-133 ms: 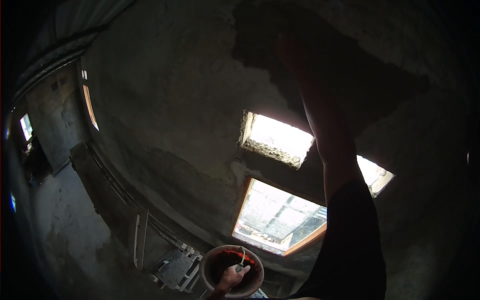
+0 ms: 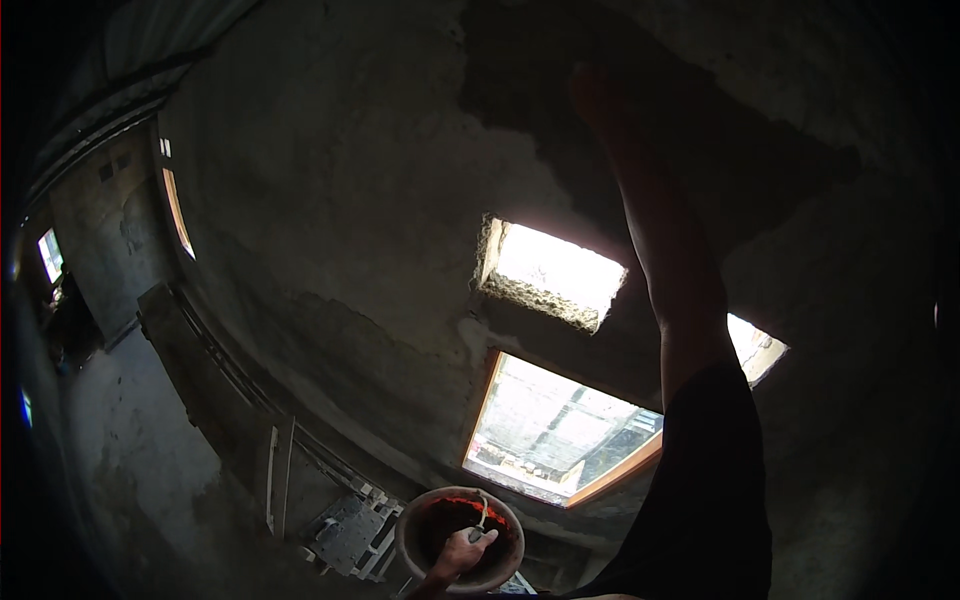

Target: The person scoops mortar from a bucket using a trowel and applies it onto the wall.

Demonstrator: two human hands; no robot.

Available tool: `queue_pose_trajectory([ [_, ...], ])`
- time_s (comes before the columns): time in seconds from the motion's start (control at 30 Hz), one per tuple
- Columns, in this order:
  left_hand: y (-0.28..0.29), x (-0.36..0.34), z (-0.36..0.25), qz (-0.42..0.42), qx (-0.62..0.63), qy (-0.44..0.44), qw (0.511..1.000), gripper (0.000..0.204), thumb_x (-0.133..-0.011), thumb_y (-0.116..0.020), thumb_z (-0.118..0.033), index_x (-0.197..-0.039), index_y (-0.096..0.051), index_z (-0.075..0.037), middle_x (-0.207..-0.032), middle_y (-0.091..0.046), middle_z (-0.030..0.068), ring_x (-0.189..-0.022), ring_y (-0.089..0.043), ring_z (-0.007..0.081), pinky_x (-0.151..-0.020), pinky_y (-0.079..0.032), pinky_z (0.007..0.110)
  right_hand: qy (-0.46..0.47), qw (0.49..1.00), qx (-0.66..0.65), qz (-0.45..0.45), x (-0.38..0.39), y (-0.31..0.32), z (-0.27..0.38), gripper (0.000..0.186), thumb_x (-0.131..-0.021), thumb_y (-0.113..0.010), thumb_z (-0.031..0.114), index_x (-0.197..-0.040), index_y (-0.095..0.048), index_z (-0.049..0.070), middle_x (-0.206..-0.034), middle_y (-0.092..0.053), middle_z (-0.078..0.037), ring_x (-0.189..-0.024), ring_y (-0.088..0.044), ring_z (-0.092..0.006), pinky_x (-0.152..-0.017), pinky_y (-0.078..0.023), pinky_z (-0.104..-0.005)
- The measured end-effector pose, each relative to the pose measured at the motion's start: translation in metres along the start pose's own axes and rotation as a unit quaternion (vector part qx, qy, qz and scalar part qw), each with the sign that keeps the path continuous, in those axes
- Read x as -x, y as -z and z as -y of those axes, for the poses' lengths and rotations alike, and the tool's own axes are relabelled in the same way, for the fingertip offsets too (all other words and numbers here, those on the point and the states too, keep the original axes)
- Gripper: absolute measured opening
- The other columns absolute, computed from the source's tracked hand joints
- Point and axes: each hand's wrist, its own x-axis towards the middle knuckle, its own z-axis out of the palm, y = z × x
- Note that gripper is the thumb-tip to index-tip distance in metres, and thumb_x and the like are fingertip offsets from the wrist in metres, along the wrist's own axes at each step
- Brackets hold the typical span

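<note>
My left hand [image 2: 462, 553] is closed over the mouth of a round, pale-rimmed bucket [image 2: 404, 535]. Its fingers wrap round the bucket's handle [image 2: 484, 510], a thin pale strip that curves up from the far rim. Inside, the bucket is dark, with a bright red-orange band along its far inner side. My right arm [image 2: 665, 250] reaches far up, and my right hand [image 2: 592, 90] is at a dark, damp-looking patch [image 2: 690, 130] on the grey wall. Shadow hides its fingers and anything it may hold.
Below the patch are a rough-edged bright opening [image 2: 560, 268], a second opening [image 2: 755, 350] and a wood-framed window [image 2: 560, 425]. A grey, spattered platform [image 2: 350, 535] stands left of the bucket. Long boards [image 2: 205, 345] lie along the wall farther left.
My right hand and forearm have shifted slightly to the right across the dark patch. The left hand keeps its hold on the bucket handle.
</note>
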Motion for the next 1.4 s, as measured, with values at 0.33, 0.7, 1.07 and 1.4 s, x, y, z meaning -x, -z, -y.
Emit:
queue_pose_trajectory([
  [0.33,0.007,0.005,0.024,-0.046,0.029,0.027,0.998,0.047,-0.079,-0.066,-0.043,-0.092,-0.063,0.002,-0.085,-0.065,0.0153,-0.083,-0.062,0.0218,-0.075,-0.047,0.035,-0.141,0.104,-0.937,0.303,0.053,-0.062,-0.118,0.036,-0.092,-0.043,0.031,-0.099,-0.06,0.0,-0.09,-0.063,-0.02,-0.087,-0.06,-0.0376,-0.077,-0.048,-0.0473],
  [0.7,0.006,0.011,0.026,-0.086,0.054,-0.042,0.994,0.036,-0.083,-0.064,-0.037,-0.074,-0.06,-0.002,-0.062,-0.053,0.0003,-0.06,-0.049,0.0092,-0.057,-0.042,0.029,-0.173,-0.012,-0.926,0.335,0.0,-0.027,-0.171,0.04,-0.092,-0.042,0.036,-0.106,-0.057,0.001,-0.097,-0.06,-0.025,-0.092,-0.058,-0.0411,-0.084,-0.046,-0.048],
  [1.07,0.012,0.024,0.016,-0.113,0.068,-0.013,0.991,0.04,-0.081,-0.065,-0.041,-0.076,-0.062,-0.002,-0.065,-0.058,0.0045,-0.062,-0.053,0.0128,-0.061,-0.044,0.031,-0.247,0.094,-0.923,0.28,-0.1,0.106,-0.2,0.03,-0.089,-0.044,0.026,-0.106,-0.06,0.007,-0.099,-0.062,-0.015,-0.091,-0.059,-0.0329,-0.088,-0.045,-0.0456],
  [1.4,0.004,0.015,0.018,-0.108,0.043,-0.03,0.993,0.04,-0.081,-0.065,-0.042,-0.075,-0.06,-0.003,-0.067,-0.058,0.0054,-0.063,-0.053,0.014,-0.062,-0.044,0.032,0.029,-0.023,-0.971,0.234,-0.065,0.024,-0.253,0.031,-0.086,-0.05,0.03,-0.102,-0.062,0.006,-0.095,-0.065,-0.017,-0.092,-0.063,-0.0332,-0.073,-0.052,-0.0474],
])
